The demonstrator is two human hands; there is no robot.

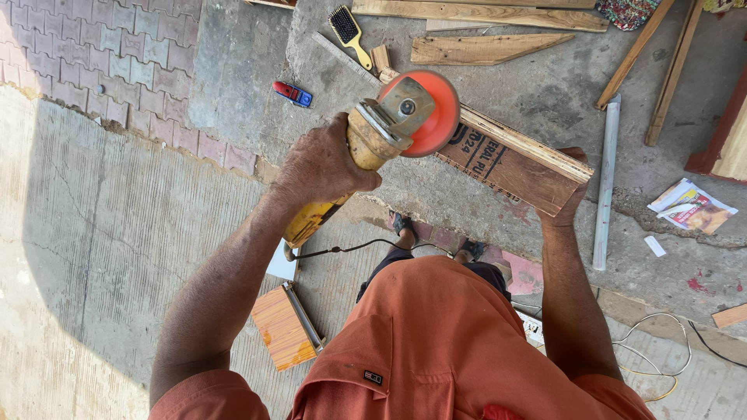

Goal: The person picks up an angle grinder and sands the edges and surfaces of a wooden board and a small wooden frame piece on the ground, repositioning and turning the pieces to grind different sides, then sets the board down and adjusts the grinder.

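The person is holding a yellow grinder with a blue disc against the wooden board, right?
Not quite. The head view shows the disc is orange, not blue. The rest holds: the left hand grips the yellow grinder against the wooden board, which the right hand steadies at its end.

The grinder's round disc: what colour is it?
Orange-red, seen in the head view: the disc on the yellow grinder gripped by the left hand.

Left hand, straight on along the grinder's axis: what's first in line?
Likely the plank under the grinder's orange disc, gripped by the left hand; beyond it the wooden wedge. Heights are unclear.
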